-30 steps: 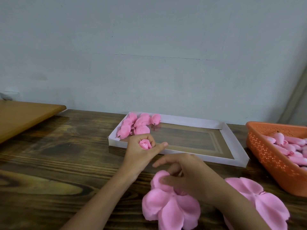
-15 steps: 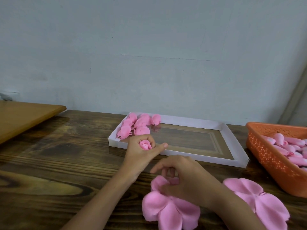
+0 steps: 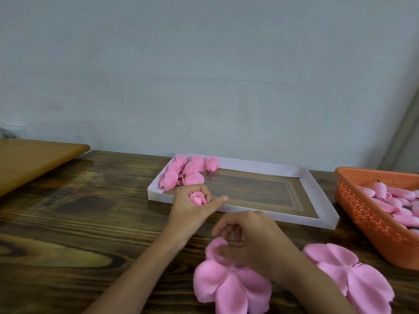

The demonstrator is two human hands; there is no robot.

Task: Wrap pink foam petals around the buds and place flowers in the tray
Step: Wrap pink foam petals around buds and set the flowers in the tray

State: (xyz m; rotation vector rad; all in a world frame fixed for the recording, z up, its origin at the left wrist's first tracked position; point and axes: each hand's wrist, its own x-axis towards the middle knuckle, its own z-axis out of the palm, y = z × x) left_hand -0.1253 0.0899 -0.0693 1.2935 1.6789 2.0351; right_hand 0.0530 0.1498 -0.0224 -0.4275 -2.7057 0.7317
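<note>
My left hand point(image 3: 192, 211) grips a small pink bud point(image 3: 197, 198), tip up, just in front of the white tray's point(image 3: 313, 186) near left corner; its index finger points right. My right hand point(image 3: 254, 243) lies on a pink foam petal sheet point(image 3: 229, 284) on the table, with thumb and fingers pinching one upper petal and lifting it. Several finished pink flowers point(image 3: 188, 171) lie in the tray's far left corner. A second petal sheet point(image 3: 353, 277) lies to the right, partly behind my right forearm.
An orange perforated basket point(image 3: 362, 209) holding several pink buds stands at the right edge. A lighter wooden tabletop point(image 3: 34, 159) juts in at the far left. A pale wall rises just behind the dark wooden table point(image 3: 79, 223).
My right hand has drawn back and curled, lifting one petal's edge off the sheet. The left hand with the bud has stayed where it was.
</note>
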